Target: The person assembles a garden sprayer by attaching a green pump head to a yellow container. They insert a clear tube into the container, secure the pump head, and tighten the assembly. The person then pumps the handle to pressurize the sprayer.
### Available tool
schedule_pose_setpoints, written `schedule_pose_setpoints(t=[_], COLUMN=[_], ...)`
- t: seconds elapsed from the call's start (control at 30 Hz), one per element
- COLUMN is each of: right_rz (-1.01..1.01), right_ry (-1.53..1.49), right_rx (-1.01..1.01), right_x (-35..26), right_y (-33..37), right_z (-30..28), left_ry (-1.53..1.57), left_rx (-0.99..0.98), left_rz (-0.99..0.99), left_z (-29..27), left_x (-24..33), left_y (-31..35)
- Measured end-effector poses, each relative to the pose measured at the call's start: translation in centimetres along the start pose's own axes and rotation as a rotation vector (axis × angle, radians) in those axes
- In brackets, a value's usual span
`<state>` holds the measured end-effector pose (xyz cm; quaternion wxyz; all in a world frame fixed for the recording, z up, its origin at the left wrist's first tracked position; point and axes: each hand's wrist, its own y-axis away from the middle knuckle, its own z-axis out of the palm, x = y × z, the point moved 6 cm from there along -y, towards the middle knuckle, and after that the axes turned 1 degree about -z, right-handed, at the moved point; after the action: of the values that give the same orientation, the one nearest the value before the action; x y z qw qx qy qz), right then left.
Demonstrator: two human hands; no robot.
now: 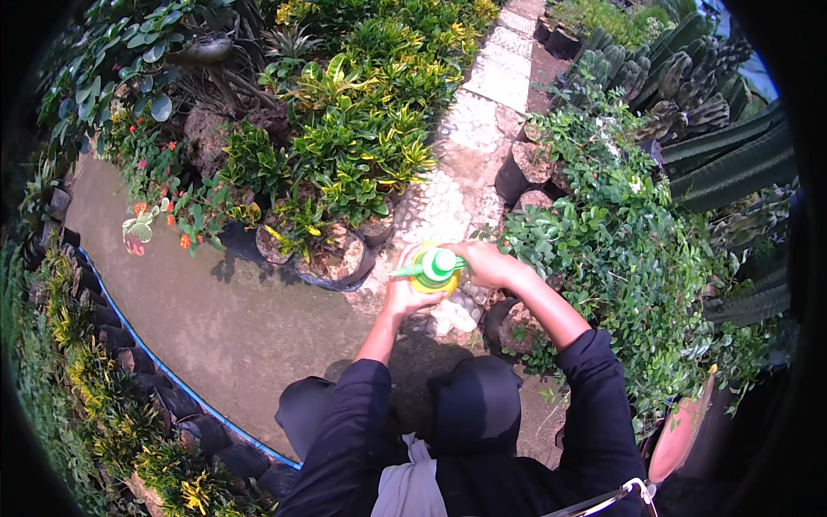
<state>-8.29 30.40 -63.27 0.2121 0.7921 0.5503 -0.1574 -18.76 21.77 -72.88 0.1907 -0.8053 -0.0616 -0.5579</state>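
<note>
In front of my knees I hold a spray bottle with a yellow body (422,283) and a green and white top (441,264). My left hand (403,289) is wrapped round the yellow body from the left side. On the right, the fingers of my right hand (484,263) are closed on the green part that sticks out from the top. Another narrow green piece points left over my left hand. The underside of the bottle is hidden, and I cannot tell whether it holds liquid.
Potted yellow-green shrubs (362,138) stand ahead on the left, beside a pebbled path (465,164). Leafy plants (594,233) in black bags and tall cacti (732,155) crowd the right. A blue hose (155,345) curves along the concrete floor's (215,319) left edge.
</note>
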Motion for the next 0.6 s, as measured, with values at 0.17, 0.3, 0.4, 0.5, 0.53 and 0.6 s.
schedule_pose_setpoints(t=[0.17, 0.3, 0.4, 0.5, 0.53, 0.6], right_rz=[0.304, 0.454, 0.061, -0.082, -0.181, -0.219], right_ry=[0.300, 0.221, 0.052, 0.329, 0.434, 0.421], right_rx=[0.348, -0.125, -0.157, -0.107, -0.023, 0.016], right_x=[2.7, -0.8, -4.3, -8.7, -9.1, -9.2], right_y=[-6.6, -8.1, -8.0, -6.3, -5.7, -4.1], right_z=[-6.4, -4.9, 0.4, 2.8, 3.5, 3.4], left_ry=[-0.107, -0.009, -0.004, -0.018, -0.116, -0.183], left_rx=[-0.004, 0.006, -0.135, -0.212, -0.181, -0.139], left_rz=[-0.062, -0.125, -0.247, -0.325, -0.264, -0.193], left_z=[0.5, 0.3, 1.6, 2.0, 1.9, 2.4], left_x=[-0.8, -1.2, -1.7, -3.1, -4.0, -5.5], left_y=[-0.1, 0.4, 0.5, 2.1, 3.0, 4.9])
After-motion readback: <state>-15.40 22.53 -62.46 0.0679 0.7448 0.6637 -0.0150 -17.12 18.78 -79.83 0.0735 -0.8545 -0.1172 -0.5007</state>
